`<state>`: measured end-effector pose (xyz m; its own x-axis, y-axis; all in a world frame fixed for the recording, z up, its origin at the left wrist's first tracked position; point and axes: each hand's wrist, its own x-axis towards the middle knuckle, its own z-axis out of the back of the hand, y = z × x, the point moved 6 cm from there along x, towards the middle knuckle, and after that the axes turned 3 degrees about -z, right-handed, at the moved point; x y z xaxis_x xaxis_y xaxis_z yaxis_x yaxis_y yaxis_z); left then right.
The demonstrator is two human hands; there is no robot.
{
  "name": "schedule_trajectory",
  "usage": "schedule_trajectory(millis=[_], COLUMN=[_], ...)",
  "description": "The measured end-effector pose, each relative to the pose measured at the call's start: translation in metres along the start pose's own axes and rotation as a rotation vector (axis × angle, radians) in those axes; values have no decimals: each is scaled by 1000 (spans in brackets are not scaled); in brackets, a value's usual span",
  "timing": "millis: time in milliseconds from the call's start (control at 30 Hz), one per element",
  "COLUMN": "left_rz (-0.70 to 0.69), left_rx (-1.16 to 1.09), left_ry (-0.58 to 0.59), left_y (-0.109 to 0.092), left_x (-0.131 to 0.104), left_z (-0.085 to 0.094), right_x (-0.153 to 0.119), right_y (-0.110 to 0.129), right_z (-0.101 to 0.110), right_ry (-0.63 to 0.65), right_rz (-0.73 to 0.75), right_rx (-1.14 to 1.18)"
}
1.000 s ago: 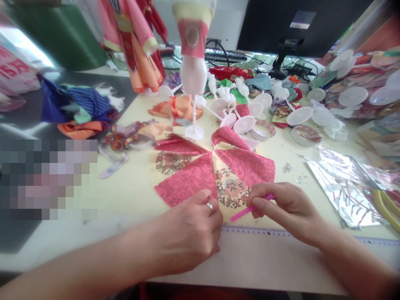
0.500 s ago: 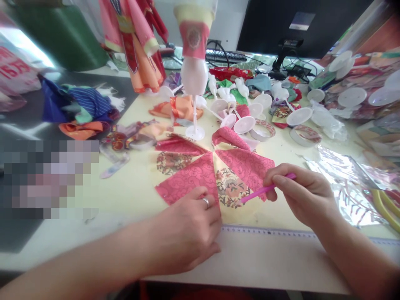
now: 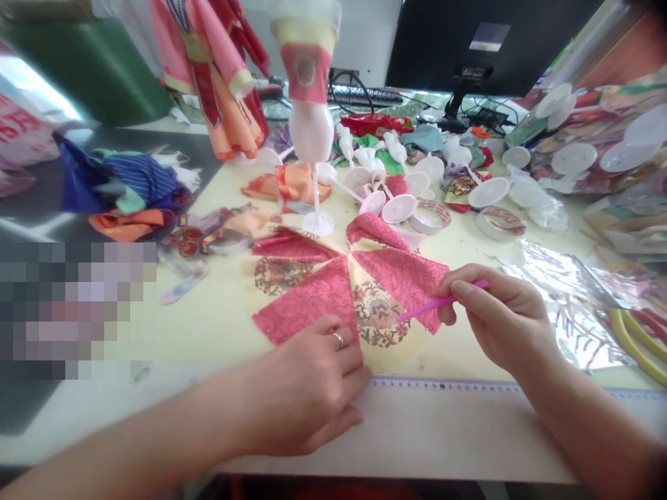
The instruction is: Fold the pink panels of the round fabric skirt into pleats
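A pieced round cloth of pink patterned panels alternating with cream floral ones lies spread on the table, like a doll's skirt. My left hand, with a ring on one finger, presses on its near pink panel with curled fingers; the fingertips are partly hidden. Between the thumb and fingers of my right hand is a slim pink pen. Its tip points left and down at a cream floral panel; I cannot tell whether it touches. Below the cloth runs a measuring tape or ruler strip.
A white doll form on a stand rises behind the cloth. Rolls of tape, white stands and cloth scraps crowd the back and left. Yellow-handled scissors lie at right, below a monitor farther back.
The whole view has shifted slightly, so things sit a little farther left. The pen's tip has moved a little up the floral panel. My left hand stays on the cloth.
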<state>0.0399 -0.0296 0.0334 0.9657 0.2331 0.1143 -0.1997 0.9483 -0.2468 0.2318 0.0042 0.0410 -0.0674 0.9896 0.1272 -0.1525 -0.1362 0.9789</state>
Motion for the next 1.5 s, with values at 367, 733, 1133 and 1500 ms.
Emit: schedule_trajectory(millis=[367, 733, 1133, 1500], left_rz=[545, 602, 741, 690], left_rx=[354, 320, 267, 290], left_ry=[-69, -12, 75, 11], left_y=[79, 97, 108, 118], left_x=[-24, -37, -45, -53], left_z=[24, 29, 31, 34], right_x=[4, 6, 0, -12], right_y=[5, 1, -10, -3], right_z=[7, -15, -25, -40], right_ry=[-128, 94, 370, 533], right_rz=[136, 218, -121, -106], right_rx=[-39, -484, -318, -354])
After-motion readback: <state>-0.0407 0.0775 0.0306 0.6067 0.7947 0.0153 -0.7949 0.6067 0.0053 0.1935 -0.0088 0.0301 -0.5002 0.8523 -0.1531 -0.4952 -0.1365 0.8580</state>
